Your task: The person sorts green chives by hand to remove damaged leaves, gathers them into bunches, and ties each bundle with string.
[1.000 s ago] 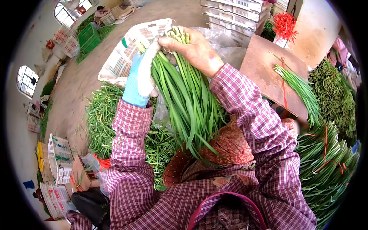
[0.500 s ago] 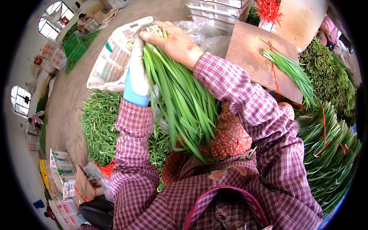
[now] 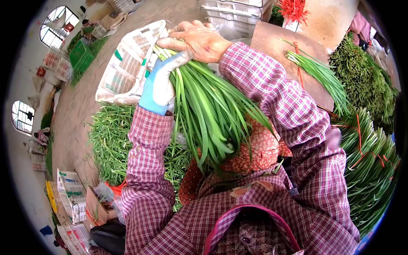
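A bunch of long green leafy stems (image 3: 208, 106) hangs down toward my lap, its pale cut ends at the top. My left hand (image 3: 163, 78), in a white and blue glove, is wrapped round the bunch near those ends, thumb across the stems. Bare, my right hand (image 3: 199, 41) closes over the stem ends from above, its fingertips partly hidden. Behind the hands is a white slatted basket (image 3: 123, 63). On a brown board (image 3: 272, 46) to the right lies a smaller bunch (image 3: 316, 72) with a red tie.
Loose greens (image 3: 110, 144) are heaped at the left below the basket. Tied bunches (image 3: 369, 178) are piled at the right, under darker greens (image 3: 361, 80). White crates (image 3: 233, 17) and red ties (image 3: 294, 10) stand behind. A green crate (image 3: 80, 56) and a person (image 3: 87, 23) are far back left.
My left hand has turned, its thumb now lying across the stems. The right hand has shifted slightly right over the ends, and the leaves have swung and spread to the right.
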`<state>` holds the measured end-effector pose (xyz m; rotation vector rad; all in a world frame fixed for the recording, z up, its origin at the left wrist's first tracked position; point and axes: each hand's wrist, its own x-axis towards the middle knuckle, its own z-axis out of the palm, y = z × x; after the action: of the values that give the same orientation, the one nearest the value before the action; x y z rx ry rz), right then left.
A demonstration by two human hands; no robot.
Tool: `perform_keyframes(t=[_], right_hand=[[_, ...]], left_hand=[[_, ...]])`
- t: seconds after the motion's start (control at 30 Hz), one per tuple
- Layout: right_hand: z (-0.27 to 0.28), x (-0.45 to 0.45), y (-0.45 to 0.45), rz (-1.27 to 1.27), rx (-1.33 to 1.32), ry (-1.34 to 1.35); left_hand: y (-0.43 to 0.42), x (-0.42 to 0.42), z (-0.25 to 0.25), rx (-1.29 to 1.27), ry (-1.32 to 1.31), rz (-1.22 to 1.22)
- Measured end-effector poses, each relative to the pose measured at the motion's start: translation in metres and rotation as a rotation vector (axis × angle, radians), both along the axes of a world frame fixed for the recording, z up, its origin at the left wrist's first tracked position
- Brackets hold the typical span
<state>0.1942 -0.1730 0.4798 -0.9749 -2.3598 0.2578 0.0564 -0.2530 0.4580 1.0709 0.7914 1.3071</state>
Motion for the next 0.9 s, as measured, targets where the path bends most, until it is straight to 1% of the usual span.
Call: perform_keyframes(t=[0.07,0.1,0.13,0.2,0.23,0.27,0.33,0.37,0.4,0.47,0.5,0.53,0.6,0.63,0.67,0.73,0.77,0.8,0.87,0.9], right_hand=[[0.001,-0.004,0.010,0.051,-0.180,-0.026],[0.003,-0.002,0.009,0.107,-0.208,0.042],[0.004,0.000,0.008,0.107,-0.207,0.044],[0.006,0.007,0.005,0.288,-0.538,0.460],[0.005,0.010,-0.001,0.142,-0.409,0.605],[0.004,0.016,-0.006,0.148,-0.408,0.605],[0.013,0.032,-0.032,0.105,-0.080,0.598],[0.015,0.035,-0.051,0.130,-0.076,0.588],[0.014,0.036,-0.070,0.153,-0.071,0.578],[-0.001,0.035,-0.091,0.243,-0.003,0.575],[-0.009,0.032,-0.095,0.228,0.096,0.588],[-0.015,0.033,-0.098,0.196,0.147,0.527],[-0.023,0.025,-0.104,0.144,0.130,0.543],[-0.021,0.023,-0.105,0.071,0.252,0.422],[-0.021,0.021,-0.105,0.073,0.255,0.423],[-0.020,0.018,-0.106,-0.089,0.316,0.310],[-0.026,0.017,-0.100,-0.067,0.208,0.319],[-0.026,0.018,-0.099,-0.065,0.211,0.319],[-0.027,0.019,-0.098,0.006,0.099,0.470],[-0.025,0.020,-0.098,0.002,0.071,0.469]], left_hand=[[-0.005,0.008,0.008,-0.102,-0.095,0.045],[-0.009,0.011,0.013,-0.136,-0.061,0.083],[-0.008,0.006,0.011,-0.136,-0.059,0.083],[-0.002,-0.012,0.006,-0.047,0.099,-0.041],[0.001,-0.016,0.008,-0.022,0.088,-0.020],[0.008,-0.029,0.001,-0.019,0.090,-0.015],[0.022,-0.059,-0.021,0.137,0.167,0.029],[0.018,-0.062,-0.015,0.199,0.256,0.067],[0.018,-0.065,-0.013,0.201,0.258,0.074],[0.021,-0.070,-0.010,0.164,0.093,0.104],[0.017,-0.065,-0.002,0.147,0.058,0.079],[0.015,-0.063,0.000,0.149,0.061,0.083],[0.010,-0.058,0.003,0.133,0.070,0.093],[0.006,-0.052,0.003,0.227,0.169,0.172],[0.004,-0.049,0.006,0.229,0.170,0.173],[0.000,-0.045,0.011,0.057,-0.037,0.047],[0.001,-0.044,0.004,0.123,0.019,0.145],[0.001,-0.045,0.006,0.127,0.020,0.146],[0.000,-0.047,0.007,0.036,-0.095,0.015],[-0.001,-0.046,0.008,0.036,-0.095,0.015]])
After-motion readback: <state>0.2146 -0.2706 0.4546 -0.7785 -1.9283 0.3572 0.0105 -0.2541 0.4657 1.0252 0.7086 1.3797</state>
